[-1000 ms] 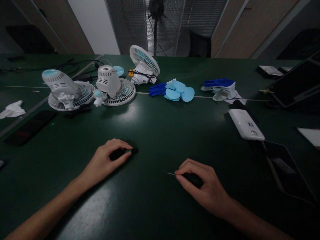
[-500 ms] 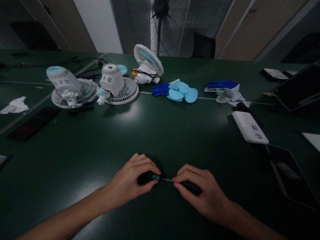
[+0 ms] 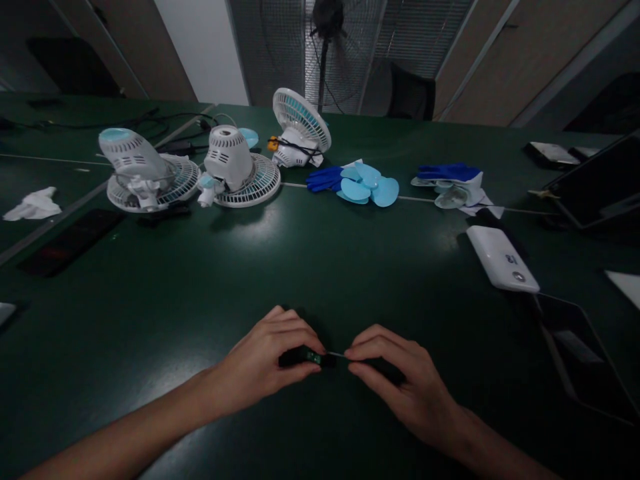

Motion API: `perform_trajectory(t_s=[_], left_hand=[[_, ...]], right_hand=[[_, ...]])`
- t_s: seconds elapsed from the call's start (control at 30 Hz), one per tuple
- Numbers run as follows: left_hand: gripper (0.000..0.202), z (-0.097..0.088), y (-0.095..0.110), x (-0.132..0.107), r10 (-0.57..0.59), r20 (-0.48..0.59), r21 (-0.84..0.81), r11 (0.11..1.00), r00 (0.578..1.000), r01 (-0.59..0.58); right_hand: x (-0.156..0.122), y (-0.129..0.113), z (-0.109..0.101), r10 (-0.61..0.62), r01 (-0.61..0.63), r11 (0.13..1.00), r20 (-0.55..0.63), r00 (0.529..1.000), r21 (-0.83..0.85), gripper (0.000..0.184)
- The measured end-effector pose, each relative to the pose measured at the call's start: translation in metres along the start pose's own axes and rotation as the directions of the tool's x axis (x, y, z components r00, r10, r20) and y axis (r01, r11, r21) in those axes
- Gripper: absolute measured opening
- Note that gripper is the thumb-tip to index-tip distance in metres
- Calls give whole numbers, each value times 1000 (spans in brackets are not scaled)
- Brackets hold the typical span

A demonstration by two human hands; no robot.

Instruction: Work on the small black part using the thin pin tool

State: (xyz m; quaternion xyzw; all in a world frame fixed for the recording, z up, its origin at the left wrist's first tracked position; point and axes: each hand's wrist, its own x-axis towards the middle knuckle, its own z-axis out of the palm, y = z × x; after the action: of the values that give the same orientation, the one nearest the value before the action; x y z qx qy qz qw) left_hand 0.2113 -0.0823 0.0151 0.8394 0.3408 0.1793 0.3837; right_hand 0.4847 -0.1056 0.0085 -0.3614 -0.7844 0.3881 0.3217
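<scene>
In the head view, pinching a small black part [image 3: 329, 361] with a green circuit board [image 3: 314, 358] in the left hand [image 3: 275, 350], closed almost fully on it, over the green tabletop [image 3: 280, 267]. Gripping a thin-shafted screwdriver [image 3: 383, 369] in the right hand [image 3: 405, 380], closed around its dark handle and pointing its shaft at the part's right end; cannot tell whether touching.

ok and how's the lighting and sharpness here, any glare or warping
Head view: dim overall, with glare on the green table before the middle desk fan and beside the left forearm; head view: the dark piece in the left hand nearly melts into the table; head view: the far pedestal fan looks murky, and the right door leans outward, suggesting wide-angle distortion.
</scene>
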Motion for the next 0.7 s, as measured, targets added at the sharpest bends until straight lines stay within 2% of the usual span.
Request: perform_trajectory(t_s=[0.1,0.23,0.33,0.43,0.5,0.53,0.6,0.67,0.7], left_hand=[[18,0,-2,0,-1,-7,9,1000,1000,1],[18,2,-6,-2,-7,-33,-16,1000,999,6],[24,3,-6,-5,33,-37,-17,999,999,-34],[31,-2,-5,-8,109,-9,52,993,994,-108],[34,-11,-10,-10,128,-4,120,985,992,-126],[35,-18,-16,-12,115,-26,154,982,993,-109],[32,-38,-33,-16,32,-117,217,976,993,-6],[30,-63,-56,-22,-90,-268,263,951,959,163],[31,-78,-68,-26,-149,-352,278,926,924,255]], right_hand=[[1,-1,-1,11,-9,1000,-72,997,29,13],[1,-1,-1,33,-32,999,-70,997,19,12],[1,0,-2,45,-45,999,-64,997,7,13],[0,0,-3,50,-50,999,-49,998,5,12],[0,0,-5,52,-52,999,-46,998,6,12],[0,-1,-5,57,-57,998,-45,997,7,12],[0,-1,-6,65,-65,998,-46,997,11,13],[0,-2,-7,70,-69,997,-49,996,20,13],[0,-2,-7,67,-66,998,-50,996,24,13]])
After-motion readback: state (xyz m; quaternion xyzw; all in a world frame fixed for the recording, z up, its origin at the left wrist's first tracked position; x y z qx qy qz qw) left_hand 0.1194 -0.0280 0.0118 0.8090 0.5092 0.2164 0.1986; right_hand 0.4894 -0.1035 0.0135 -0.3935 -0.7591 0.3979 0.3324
